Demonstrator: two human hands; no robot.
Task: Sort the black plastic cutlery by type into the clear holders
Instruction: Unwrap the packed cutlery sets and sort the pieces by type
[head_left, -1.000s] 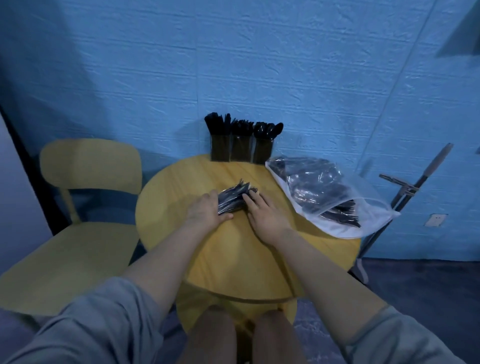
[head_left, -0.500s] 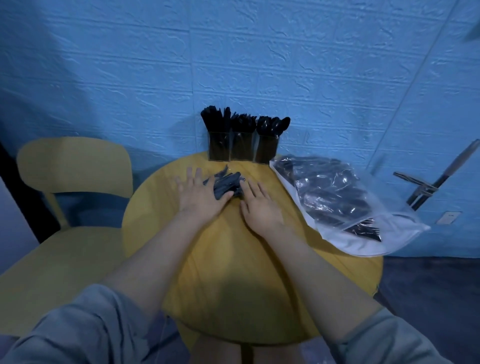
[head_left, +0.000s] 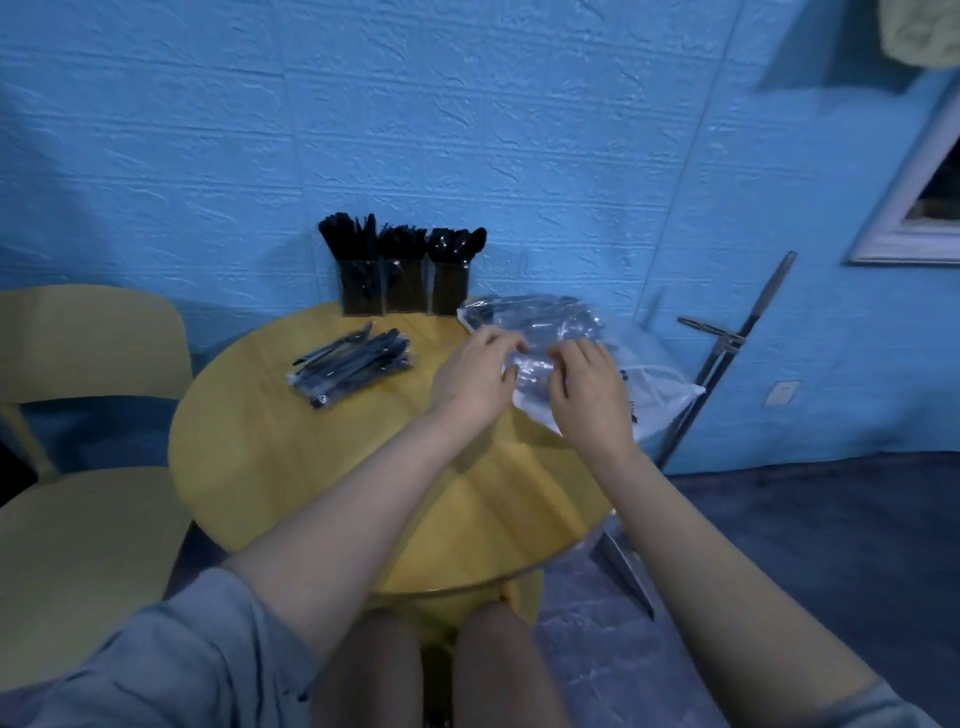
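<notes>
A pale yellow chair was seen at the far left, beside the round wooden table. On the table's left part a pile of wrapped black cutlery was laid flat, apart from both hands. Behind it, at the table's back edge against the blue wall, three clear holders were stood in a row, touching one another, each filled with upright black cutlery.

Right of the pile, the left hand was held over the table with its fingers curled, and the near edge of the clear plastic bag was pinched by them. Just beside it, the right hand was likewise curled down onto the bag, the plastic being gripped between fingers and thumb. More black cutlery was dimly visible inside the bag, which was spread over the table's right edge. Further right, a metal stand was leaned near the wall.
</notes>
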